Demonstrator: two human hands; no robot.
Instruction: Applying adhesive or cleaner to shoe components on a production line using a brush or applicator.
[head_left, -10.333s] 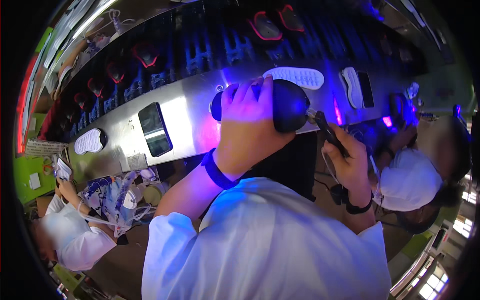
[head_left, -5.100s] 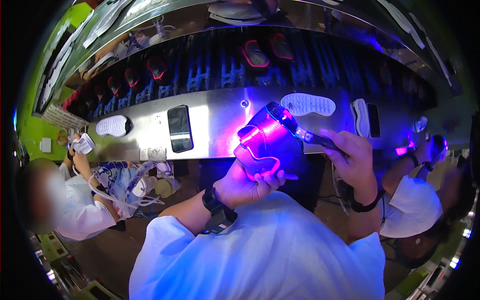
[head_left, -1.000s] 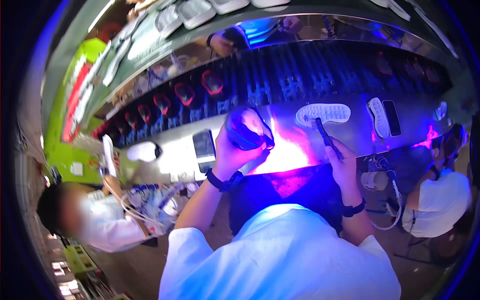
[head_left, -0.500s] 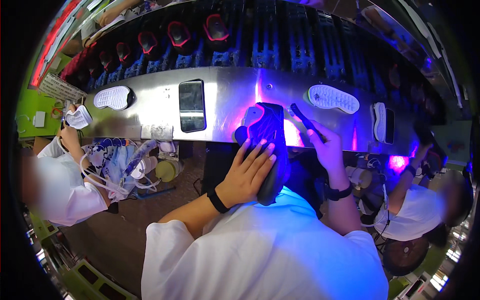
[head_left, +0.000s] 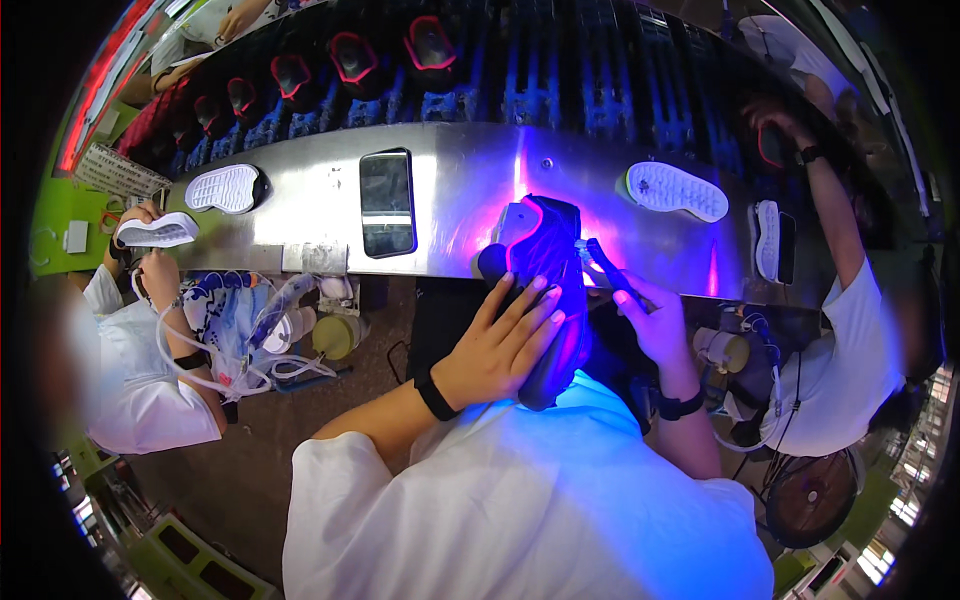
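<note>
A dark shoe upper [head_left: 560,240] with a red-lit collar edge stands tilted at the bench's near edge, under violet-blue light. My left hand [head_left: 500,345] grips its near side, fingers spread across the surface and thumb out of sight. A small dark-handled brush [head_left: 603,262] is pinched in my right hand [head_left: 658,328]. Its bristle end meets the right side of the upper, close to the collar. At the back right of my hands lies a white shoe sole [head_left: 677,192], tread side up.
A phone [head_left: 387,203] and another white sole [head_left: 225,188] lie on the metal bench [head_left: 450,180]. Beyond it, a dark conveyor [head_left: 540,75] carries several uppers. Co-workers sit at both sides; the left one holds a sole [head_left: 158,231], the right one reaches toward the conveyor.
My right hand has brought the brush down and left against the upper, which shifted slightly right. The right co-worker's arm now stretches to the conveyor; the left co-worker turned the sole.
</note>
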